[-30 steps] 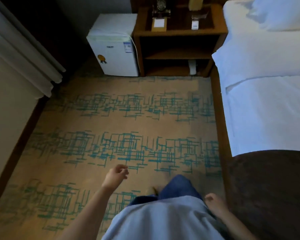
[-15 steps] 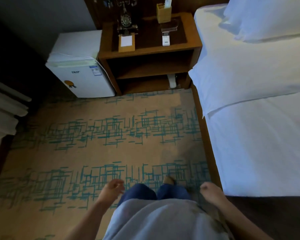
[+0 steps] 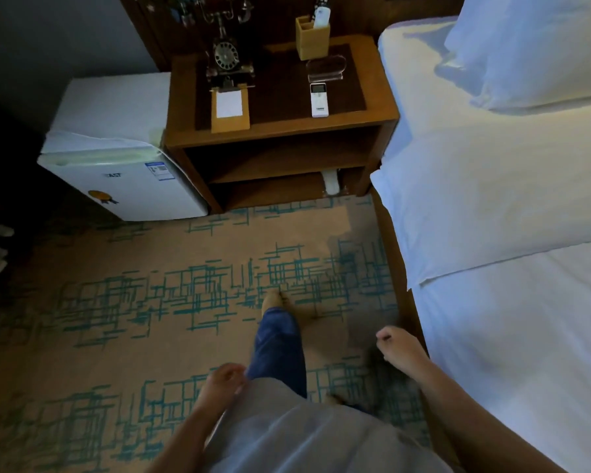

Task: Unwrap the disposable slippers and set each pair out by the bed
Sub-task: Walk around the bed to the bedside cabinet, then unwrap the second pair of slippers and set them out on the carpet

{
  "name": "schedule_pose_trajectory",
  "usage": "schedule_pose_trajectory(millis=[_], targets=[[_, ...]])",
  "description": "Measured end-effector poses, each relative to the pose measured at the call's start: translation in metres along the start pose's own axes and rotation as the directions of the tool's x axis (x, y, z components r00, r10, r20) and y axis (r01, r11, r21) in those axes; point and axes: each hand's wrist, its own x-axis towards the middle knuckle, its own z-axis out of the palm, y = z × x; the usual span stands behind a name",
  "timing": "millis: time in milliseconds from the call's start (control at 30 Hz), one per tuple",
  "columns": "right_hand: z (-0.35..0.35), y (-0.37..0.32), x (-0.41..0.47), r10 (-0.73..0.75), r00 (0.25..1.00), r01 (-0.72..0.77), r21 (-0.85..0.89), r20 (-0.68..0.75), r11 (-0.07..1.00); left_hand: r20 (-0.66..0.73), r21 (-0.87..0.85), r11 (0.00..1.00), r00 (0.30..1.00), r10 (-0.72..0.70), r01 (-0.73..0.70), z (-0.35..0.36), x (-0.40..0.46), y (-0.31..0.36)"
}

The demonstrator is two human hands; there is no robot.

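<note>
Both hands empty and swinging free at the hips, as suits a walk rather than a grasp: left hand (image 3: 224, 378) loosely curled with fingers half closed beside the grey shirt hem, right hand (image 3: 394, 346) likewise half curled on nothing, close to the wooden side rail of the bed (image 3: 512, 254). One bare foot (image 3: 273, 300) planted forward on the carpet (image 3: 123, 268), a short-pile tan weave crossed with teal hatching, toes toward the nightstand (image 3: 284, 131). Probably a walk up the aisle between fridge and bed to fetch the slippers, none unwrapped or laid out so far. No slippers plainly in sight anywhere; only a small pale wrapped-looking thing (image 3: 331, 181) standing at the right end of the nightstand's lowest shelf, too small and dim to name with confidence. Nightstand of warm varnished wood, square-edged, with a darker inset top carrying a rotary telephone (image 3: 226, 61), a notepad holder (image 3: 229, 109) at its front edge, and a white remote (image 3: 319, 100). Mini fridge (image 3: 116, 172) smooth, white and boxy, just left of the nightstand. Bed linen crisp, white and matte, folded back near the plump pillow (image 3: 539, 46).
</note>
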Motion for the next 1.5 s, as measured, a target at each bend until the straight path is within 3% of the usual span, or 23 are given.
schedule_pose_trajectory(millis=[300, 467, 567, 700, 833, 933, 1067, 1167, 1333, 1433, 1500], targets=[[-0.016, -0.067, 0.055, 0.072, 0.996, -0.066, -0.113, 0.052, 0.991, 0.121, 0.075, 0.995, 0.991, 0.052, -0.061, -0.065, 0.12, 0.174], [-0.033, -0.102, 0.101, 0.106, 0.994, -0.111, 0.163, 0.035, 0.98, 0.105, 0.089, 0.994, 0.993, 0.053, -0.063, -0.069, 0.191, 0.251], [-0.043, -0.115, 0.152, 0.139, 0.987, -0.153, 0.214, 0.082, 0.965, 0.1, 0.067, 0.994, 0.992, 0.082, -0.089, -0.054, 0.231, 0.277], [-0.036, -0.11, 0.247, 0.136, 0.982, -0.155, 0.146, 0.133, 0.977, 0.058, -0.001, 0.996, 0.994, 0.088, -0.088, -0.008, 0.303, 0.278], [-0.017, -0.097, 0.342, 0.135, 0.975, -0.15, 0.072, 0.178, 0.986, 0.068, -0.134, 0.99, 0.997, -0.021, 0.03, 0.056, 0.38, 0.243], [-0.004, -0.091, 0.417, 0.093, 0.984, -0.095, 0.005, 0.151, 0.995, 0.088, -0.123, 0.987, 0.991, -0.097, 0.107, 0.105, 0.434, 0.199], [0.018, -0.077, 0.522, 0.022, 0.996, -0.019, -0.036, 0.083, 0.999, 0.145, -0.088, 0.99, 0.984, -0.099, 0.113, 0.152, 0.506, 0.152], [0.034, -0.069, 0.593, 0.006, 0.999, -0.003, -0.066, 0.035, 0.998, 0.098, -0.055, 0.998, 0.995, -0.009, 0.014, 0.178, 0.571, 0.132], [0.065, -0.055, 0.699, -0.075, 0.985, 0.063, -0.078, -0.155, 0.995, -0.028, 0.245, 0.926, 0.953, 0.301, -0.286, 0.211, 0.683, 0.107], [0.08, -0.05, 0.749, -0.139, 0.96, 0.134, -0.04, -0.244, 0.99, -0.067, 0.432, 0.767, 0.831, 0.553, -0.475, 0.226, 0.736, 0.099], [0.085, -0.051, 0.776, -0.239, 0.9, 0.213, -0.11, -0.364, 0.971, -0.079, 0.514, 0.666, 0.743, 0.664, -0.541, 0.232, 0.761, 0.104]])
